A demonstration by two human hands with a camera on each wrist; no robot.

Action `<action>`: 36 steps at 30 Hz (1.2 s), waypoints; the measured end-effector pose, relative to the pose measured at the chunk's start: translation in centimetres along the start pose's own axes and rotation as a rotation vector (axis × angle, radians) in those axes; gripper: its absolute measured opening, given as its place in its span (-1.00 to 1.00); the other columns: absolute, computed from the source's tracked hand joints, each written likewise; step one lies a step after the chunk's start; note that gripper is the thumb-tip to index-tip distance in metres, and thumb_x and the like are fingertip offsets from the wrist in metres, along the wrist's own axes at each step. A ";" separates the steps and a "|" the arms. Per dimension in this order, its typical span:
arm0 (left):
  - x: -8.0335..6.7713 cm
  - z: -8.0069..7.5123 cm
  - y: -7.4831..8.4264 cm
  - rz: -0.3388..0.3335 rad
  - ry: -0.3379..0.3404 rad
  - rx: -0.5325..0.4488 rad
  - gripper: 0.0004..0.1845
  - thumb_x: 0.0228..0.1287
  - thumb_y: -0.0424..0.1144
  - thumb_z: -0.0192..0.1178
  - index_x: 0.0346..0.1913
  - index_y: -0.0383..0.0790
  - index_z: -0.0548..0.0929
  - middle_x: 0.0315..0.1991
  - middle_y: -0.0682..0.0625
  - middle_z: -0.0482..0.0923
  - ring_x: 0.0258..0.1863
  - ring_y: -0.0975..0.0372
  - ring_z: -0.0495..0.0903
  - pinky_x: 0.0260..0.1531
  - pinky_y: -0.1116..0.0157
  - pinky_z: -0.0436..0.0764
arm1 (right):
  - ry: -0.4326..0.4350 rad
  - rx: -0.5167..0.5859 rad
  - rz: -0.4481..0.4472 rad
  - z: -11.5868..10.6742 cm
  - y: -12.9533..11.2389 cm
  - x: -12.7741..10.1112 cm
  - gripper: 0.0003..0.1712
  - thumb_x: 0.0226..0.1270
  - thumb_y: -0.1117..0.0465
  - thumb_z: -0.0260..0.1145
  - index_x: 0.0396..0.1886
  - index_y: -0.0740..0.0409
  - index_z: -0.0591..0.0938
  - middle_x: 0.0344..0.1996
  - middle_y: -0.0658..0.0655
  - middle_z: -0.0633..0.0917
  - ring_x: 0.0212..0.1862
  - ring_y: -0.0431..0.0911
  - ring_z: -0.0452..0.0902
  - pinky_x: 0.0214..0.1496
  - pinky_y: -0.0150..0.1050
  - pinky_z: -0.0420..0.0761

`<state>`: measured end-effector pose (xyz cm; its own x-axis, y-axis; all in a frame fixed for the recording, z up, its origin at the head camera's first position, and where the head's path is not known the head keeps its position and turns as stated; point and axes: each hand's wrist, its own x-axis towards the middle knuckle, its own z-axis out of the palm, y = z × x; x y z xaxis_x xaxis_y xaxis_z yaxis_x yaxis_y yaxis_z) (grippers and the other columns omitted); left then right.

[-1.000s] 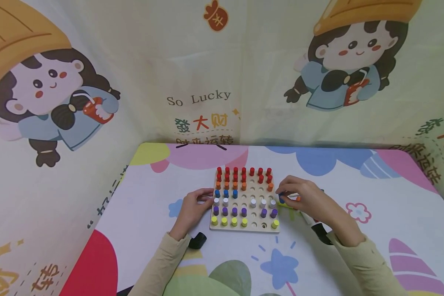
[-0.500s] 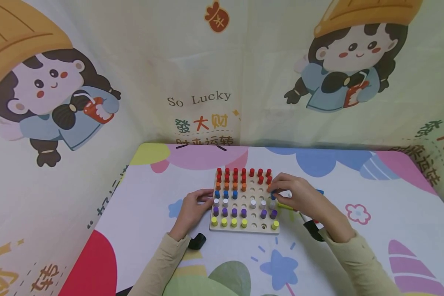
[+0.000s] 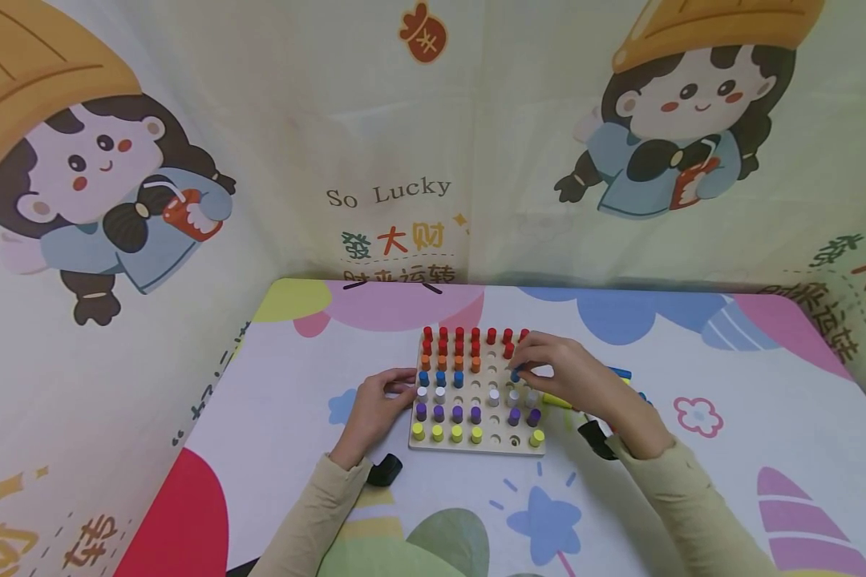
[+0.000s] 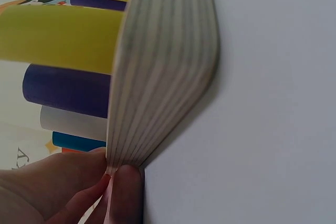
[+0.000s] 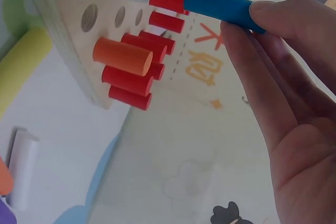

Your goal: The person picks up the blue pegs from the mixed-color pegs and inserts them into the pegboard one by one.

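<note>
A wooden peg board [image 3: 501,442] lies mid-table with rows of red, orange, blue, white, purple and yellow pegs and several bare holes. My right hand [image 3: 548,373] hovers over the board's right side and pinches a blue peg [image 3: 517,373] [image 5: 220,6] between thumb and fingertips. In the right wrist view that peg hangs beside the red pegs [image 5: 139,80] and an orange peg [image 5: 123,56]. My left hand [image 3: 382,397] holds the board's left edge [image 4: 157,77], fingertips [image 4: 123,187] against its corner.
Loose pegs lie on the table right of the board: a blue one [image 3: 618,372], a yellow one [image 3: 557,400], plus yellow [image 5: 23,64] and white [image 5: 21,174] ones in the right wrist view. Printed cloth walls enclose the table on three sides.
My right hand has lifted a blue peg from the loose pile beside the board and carried it leftward over the board's upper right. The left hand has stayed put.
</note>
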<state>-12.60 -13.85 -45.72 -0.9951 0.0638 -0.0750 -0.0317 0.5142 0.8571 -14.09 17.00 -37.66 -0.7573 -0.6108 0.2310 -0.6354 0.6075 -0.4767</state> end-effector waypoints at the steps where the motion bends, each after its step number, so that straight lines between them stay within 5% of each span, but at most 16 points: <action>1: 0.0 0.0 0.0 0.000 0.000 0.000 -0.65 0.32 -0.24 0.30 0.15 -0.19 0.67 0.05 -0.05 0.68 -0.12 0.19 0.67 -0.11 0.23 0.68 | -0.002 0.001 -0.004 0.0 0.0 0.1 -0.81 0.16 0.40 0.46 -0.23 0.12 0.76 -0.20 -0.03 0.66 -0.24 -0.22 0.57 -0.18 -0.21 0.70; 36: 0.1 -0.1 0.1 -0.001 -0.003 0.010 -0.65 0.31 -0.25 0.31 0.14 -0.19 0.67 0.03 -0.04 0.69 -0.14 0.20 0.68 -0.08 0.21 0.67 | -0.124 0.007 0.012 0.9 -0.6 2.6 -0.80 0.18 0.39 0.46 -0.18 0.15 0.77 -0.17 0.03 0.66 -0.15 -0.12 0.60 -0.12 -0.28 0.69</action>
<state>-12.73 -13.86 -45.65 -0.9948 0.0663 -0.0772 -0.0312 0.5227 0.8519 -15.53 14.56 -37.50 -0.7403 -0.6617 0.1186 -0.6248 0.6122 -0.4847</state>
